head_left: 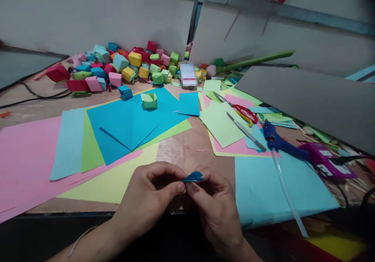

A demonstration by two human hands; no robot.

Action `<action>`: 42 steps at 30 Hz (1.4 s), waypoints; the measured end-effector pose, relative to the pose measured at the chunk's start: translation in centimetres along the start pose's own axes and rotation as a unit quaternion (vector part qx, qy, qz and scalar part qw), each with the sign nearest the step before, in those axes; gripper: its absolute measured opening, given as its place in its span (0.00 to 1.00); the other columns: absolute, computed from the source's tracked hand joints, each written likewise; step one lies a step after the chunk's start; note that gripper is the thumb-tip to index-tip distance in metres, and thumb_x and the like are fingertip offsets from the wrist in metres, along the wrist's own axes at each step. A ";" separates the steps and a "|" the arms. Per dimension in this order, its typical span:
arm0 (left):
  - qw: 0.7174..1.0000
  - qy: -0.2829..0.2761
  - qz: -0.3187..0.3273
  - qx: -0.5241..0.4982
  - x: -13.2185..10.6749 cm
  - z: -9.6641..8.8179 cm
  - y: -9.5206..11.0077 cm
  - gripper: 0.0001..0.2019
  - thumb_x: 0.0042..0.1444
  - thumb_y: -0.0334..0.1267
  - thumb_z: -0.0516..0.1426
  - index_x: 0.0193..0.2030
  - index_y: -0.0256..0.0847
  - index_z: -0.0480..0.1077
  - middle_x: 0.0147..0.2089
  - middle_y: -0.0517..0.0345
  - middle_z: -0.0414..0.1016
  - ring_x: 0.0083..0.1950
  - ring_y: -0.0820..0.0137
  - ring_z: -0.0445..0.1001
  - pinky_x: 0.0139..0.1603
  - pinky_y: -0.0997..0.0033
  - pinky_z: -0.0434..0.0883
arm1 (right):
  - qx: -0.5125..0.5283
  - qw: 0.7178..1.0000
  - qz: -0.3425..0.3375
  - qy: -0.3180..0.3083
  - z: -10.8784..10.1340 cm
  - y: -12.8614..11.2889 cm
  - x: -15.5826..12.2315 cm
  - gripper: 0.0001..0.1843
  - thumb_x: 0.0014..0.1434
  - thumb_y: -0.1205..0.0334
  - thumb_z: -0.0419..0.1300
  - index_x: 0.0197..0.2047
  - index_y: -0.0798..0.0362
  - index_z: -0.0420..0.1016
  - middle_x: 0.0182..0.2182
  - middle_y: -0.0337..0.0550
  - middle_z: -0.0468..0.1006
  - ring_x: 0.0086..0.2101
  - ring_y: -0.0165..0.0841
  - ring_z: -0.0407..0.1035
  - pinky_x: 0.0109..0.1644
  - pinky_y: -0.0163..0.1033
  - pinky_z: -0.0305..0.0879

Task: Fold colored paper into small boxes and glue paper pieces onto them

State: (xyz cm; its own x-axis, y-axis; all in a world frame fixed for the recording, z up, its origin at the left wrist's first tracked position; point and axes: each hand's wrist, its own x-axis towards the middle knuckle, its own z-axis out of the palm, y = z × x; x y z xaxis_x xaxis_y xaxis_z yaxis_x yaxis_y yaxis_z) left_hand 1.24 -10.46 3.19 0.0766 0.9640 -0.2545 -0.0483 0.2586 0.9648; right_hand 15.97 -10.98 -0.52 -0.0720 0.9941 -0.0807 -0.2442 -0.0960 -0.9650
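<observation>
A small folded piece of blue paper (193, 176) is pinched between both my hands at the front edge of the table. My left hand (156, 189) grips its left end between thumb and fingers. On the other side my right hand (215, 197) pinches its right end, thumb underneath. The fingers hide part of the folds. Beyond them lie large blue sheets (117, 119), with a light green open paper box (149, 101) and a blue folded paper box (125, 92) on or beside them. A smaller blue square sheet (189, 104) lies to the right.
Many coloured paper boxes (134, 59) are heaped at the back. Red-handled scissors (244, 113) and a craft knife (246, 131) rest on green sheets at right. Near them lie a blue glue gun (284, 144) with its glue stick and a purple device (328, 162). Pink sheets (26, 156) cover the left.
</observation>
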 end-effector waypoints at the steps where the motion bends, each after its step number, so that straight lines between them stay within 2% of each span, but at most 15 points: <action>1: 1.000 -0.004 0.004 0.006 0.1 0.0 0.0 0.02 0.46 0.30 0.64 0.28 0.40 0.77 0.29 0.59 0.79 0.32 0.70 0.77 0.33 0.77 0.73 | -0.006 1.000 0.009 0.003 0.0 -0.1 0.0 0.07 0.52 0.62 0.67 0.27 0.52 0.73 0.25 0.35 0.72 0.27 0.27 0.66 0.31 0.31 0.65; 6: 0.999 -0.051 -0.007 -0.004 0.1 -0.2 -0.5 0.03 0.50 0.33 0.61 0.32 0.40 0.71 0.28 0.61 0.74 0.30 0.71 0.73 0.31 0.73 0.71 | -0.017 1.000 0.009 -0.012 0.2 -0.7 0.0 0.07 0.52 0.62 0.67 0.28 0.53 0.73 0.24 0.34 0.71 0.26 0.27 0.65 0.29 0.30 0.63; 9: 0.998 -0.053 -0.008 -0.027 0.1 -0.2 -0.7 0.03 0.50 0.33 0.61 0.31 0.40 0.70 0.26 0.63 0.72 0.28 0.74 0.70 0.29 0.76 0.67 | -0.011 1.000 -0.007 -0.016 0.4 -0.9 0.0 0.04 0.51 0.65 0.66 0.29 0.51 0.74 0.25 0.34 0.72 0.26 0.27 0.65 0.29 0.30 0.63; 12: 0.997 -0.053 -0.013 -0.056 0.1 0.0 -0.6 0.03 0.48 0.30 0.61 0.28 0.40 0.71 0.25 0.65 0.69 0.26 0.77 0.67 0.26 0.80 0.64 | -0.001 1.000 -0.016 -0.019 0.4 -0.8 -0.1 0.05 0.50 0.70 0.64 0.27 0.51 0.73 0.24 0.34 0.70 0.27 0.27 0.64 0.29 0.30 0.62; 18: 0.996 -0.067 -0.020 -0.056 0.0 0.1 0.1 0.03 0.47 0.30 0.61 0.25 0.40 0.72 0.24 0.64 0.67 0.25 0.77 0.66 0.25 0.79 0.64 | 0.047 0.997 0.037 -0.038 0.2 -0.8 -0.1 0.06 0.47 0.71 0.62 0.25 0.51 0.74 0.24 0.34 0.69 0.25 0.29 0.64 0.27 0.33 0.62; 24: 0.999 -0.020 0.030 -0.018 0.0 -0.3 0.2 0.03 0.47 0.31 0.60 0.25 0.40 0.73 0.28 0.61 0.69 0.29 0.74 0.68 0.28 0.78 0.66 | -0.064 0.994 -0.026 -0.084 -0.4 -1.7 0.1 0.06 0.58 0.67 0.58 0.32 0.51 0.76 0.29 0.38 0.74 0.30 0.28 0.67 0.32 0.32 0.64; 28: 0.999 -0.021 0.033 0.016 -0.1 -0.2 0.1 0.03 0.48 0.32 0.59 0.26 0.40 0.72 0.29 0.59 0.70 0.31 0.72 0.70 0.28 0.77 0.66 | -0.049 0.996 0.021 -0.073 -0.4 -1.7 -0.1 0.02 0.56 0.65 0.60 0.35 0.51 0.74 0.28 0.37 0.74 0.29 0.27 0.68 0.30 0.30 0.64; 30: 0.998 -0.022 0.044 0.038 -0.3 -0.2 0.0 0.03 0.49 0.32 0.58 0.26 0.40 0.72 0.29 0.59 0.71 0.32 0.72 0.70 0.28 0.77 0.67 | -0.030 0.996 0.048 -0.072 -0.4 -1.6 -0.1 0.04 0.56 0.62 0.62 0.36 0.51 0.74 0.29 0.37 0.74 0.28 0.27 0.68 0.29 0.30 0.65; 33: 0.991 -0.003 0.107 0.083 -0.5 -0.1 -0.4 0.05 0.50 0.29 0.56 0.26 0.39 0.72 0.29 0.59 0.72 0.31 0.72 0.71 0.28 0.77 0.68 | -0.037 0.995 0.060 -0.073 -0.3 -1.7 0.1 0.06 0.57 0.58 0.61 0.35 0.52 0.74 0.29 0.38 0.75 0.30 0.28 0.69 0.32 0.32 0.67; 36: 0.980 0.012 0.162 0.119 -0.4 0.1 -0.4 0.07 0.50 0.26 0.55 0.27 0.39 0.73 0.30 0.59 0.73 0.31 0.72 0.72 0.29 0.77 0.69 | -0.092 0.993 0.057 -0.055 -0.1 -2.1 0.4 0.03 0.55 0.62 0.62 0.32 0.52 0.74 0.27 0.36 0.75 0.29 0.26 0.68 0.31 0.29 0.65; 39: 0.983 0.008 0.136 0.122 -0.2 -0.1 -0.1 0.06 0.50 0.27 0.56 0.27 0.40 0.73 0.29 0.59 0.74 0.31 0.72 0.73 0.31 0.77 0.69 | -0.125 0.990 0.044 -0.046 0.2 -2.4 0.4 0.02 0.54 0.63 0.62 0.32 0.52 0.72 0.26 0.35 0.75 0.26 0.25 0.68 0.27 0.27 0.64; 42: 0.990 -0.021 0.089 0.105 -0.3 -0.5 0.2 0.04 0.51 0.30 0.57 0.29 0.40 0.73 0.32 0.58 0.74 0.35 0.70 0.73 0.34 0.74 0.70 | -0.139 0.989 0.028 -0.042 0.3 -2.2 0.1 0.01 0.54 0.64 0.61 0.32 0.51 0.71 0.26 0.35 0.75 0.27 0.26 0.70 0.28 0.27 0.66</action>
State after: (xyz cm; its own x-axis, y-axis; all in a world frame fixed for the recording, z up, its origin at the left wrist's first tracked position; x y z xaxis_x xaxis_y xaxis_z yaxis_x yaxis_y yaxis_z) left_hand 0.76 -10.66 3.38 0.1265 0.9886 -0.0813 0.1437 0.0629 0.9876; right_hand 16.22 -10.66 1.71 -0.1615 0.9789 -0.1255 0.0374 -0.1210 -0.9919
